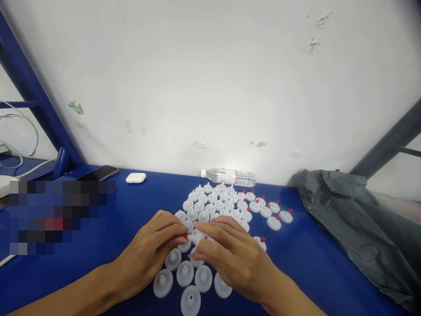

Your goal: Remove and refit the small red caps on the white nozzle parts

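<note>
Between the fingertips of my left hand (pixel 146 248) is a small red tip cap (pixel 185 236), only partly visible. My right hand (pixel 235 252) grips a white plastic nozzle lid (pixel 198 235), its nozzle pointing left at the red cap; cap and nozzle meet or nearly meet. Both hands are closed, thumbs and fingers pinching. Under and around them lie many round white nozzle lids (pixel 185 273), spouts up, bare of caps. To the right, several lids with red caps (pixel 274 222) stand in a loose group. My right hand hides some lids.
A clear plastic bottle (pixel 235 177) lies on its side against the white wall. A white earbud case (pixel 136 177) and a phone (pixel 100 173) are at back left. Dark plastic sheeting (pixel 342 219) covers the right side of the blue table (pixel 131 202). Part of the left is pixelated.
</note>
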The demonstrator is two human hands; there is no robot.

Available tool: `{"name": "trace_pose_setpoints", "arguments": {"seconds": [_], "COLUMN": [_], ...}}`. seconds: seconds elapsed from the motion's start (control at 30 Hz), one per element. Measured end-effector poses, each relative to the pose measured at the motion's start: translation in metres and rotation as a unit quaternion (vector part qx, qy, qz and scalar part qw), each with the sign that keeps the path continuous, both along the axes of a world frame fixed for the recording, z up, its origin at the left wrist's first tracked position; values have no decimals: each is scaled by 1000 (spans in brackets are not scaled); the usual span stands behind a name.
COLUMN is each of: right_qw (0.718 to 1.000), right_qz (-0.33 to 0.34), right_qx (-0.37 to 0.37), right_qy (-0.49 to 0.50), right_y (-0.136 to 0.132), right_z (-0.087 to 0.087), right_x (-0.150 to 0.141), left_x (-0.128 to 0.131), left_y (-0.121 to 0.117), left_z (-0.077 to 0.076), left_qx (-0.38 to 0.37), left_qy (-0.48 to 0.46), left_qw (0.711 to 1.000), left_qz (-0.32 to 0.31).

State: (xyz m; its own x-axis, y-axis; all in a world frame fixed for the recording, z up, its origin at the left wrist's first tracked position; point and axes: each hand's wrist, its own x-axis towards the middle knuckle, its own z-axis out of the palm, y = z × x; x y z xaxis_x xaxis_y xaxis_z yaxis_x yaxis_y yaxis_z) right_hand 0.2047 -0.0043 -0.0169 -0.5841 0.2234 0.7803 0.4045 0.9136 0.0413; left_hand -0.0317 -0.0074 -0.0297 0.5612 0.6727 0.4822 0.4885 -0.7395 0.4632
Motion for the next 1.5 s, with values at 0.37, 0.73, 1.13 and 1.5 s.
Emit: {"name": "trace_pose_setpoints", "arguments": {"seconds": [0.37, 0.73, 1.13, 1.5], "right_qw": [998, 995, 984, 932], "right_qz": [3, -11, -159, -293], "right_qx": [69, 91, -16, -189], "right_qy": [-10, -43, -75, -97], "right_y": [-10, -15, 21, 57], "right_z": [8, 4, 12, 29], "right_x": [-2, -6, 33, 107], "left_x": [6, 8, -10, -32], "left_y": [-8, -11, 16, 48], "left_z": [3, 3, 16, 11], "left_qx": [42, 62, 90, 52], "left_qy": [-33, -40, 27, 248], "left_qw": [998, 997, 992, 950], "left_qz": [-14, -8, 89, 183]}}
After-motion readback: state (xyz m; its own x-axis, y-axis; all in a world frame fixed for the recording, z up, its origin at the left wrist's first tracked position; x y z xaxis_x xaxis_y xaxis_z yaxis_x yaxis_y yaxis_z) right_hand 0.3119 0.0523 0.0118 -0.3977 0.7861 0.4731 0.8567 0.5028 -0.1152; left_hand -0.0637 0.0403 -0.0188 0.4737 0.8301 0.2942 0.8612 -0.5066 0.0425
